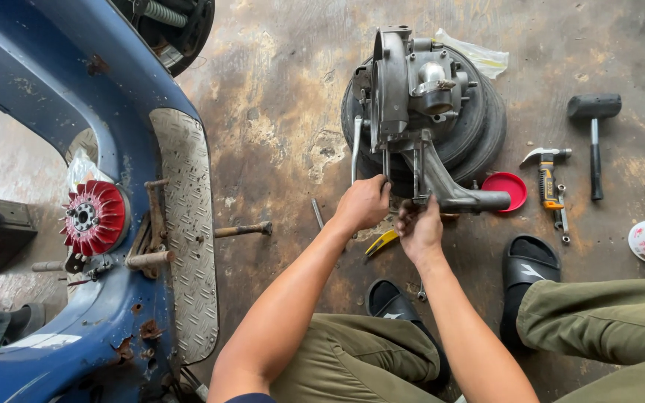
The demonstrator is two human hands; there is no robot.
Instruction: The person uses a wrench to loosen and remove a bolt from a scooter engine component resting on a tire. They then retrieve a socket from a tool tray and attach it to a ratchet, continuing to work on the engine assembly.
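On the stained concrete floor, seen from the head camera, a grey scooter engine is stood upright against its black tyre. The left hand is curled into a loose fist at the engine's lower edge, beside a thin metal lever; what the fingers enclose cannot be told. The right hand is closed, fingers together, on the underside of the engine's swing-arm tube, just below the casting. A yellow-handled tool is seen lying on the floor between the two wrists.

To the right of the engine, a red lid is laid touching the tyre's edge. Near it an orange-handled claw hammer, a small wrench and a black rubber mallet are spread out. A clear plastic bag is tucked behind the tyre. Black sandals are worn under olive trousers.

To the left, a blue scooter body with a checker-plate footboard is laid on its side; a red finned flywheel is set beside it.
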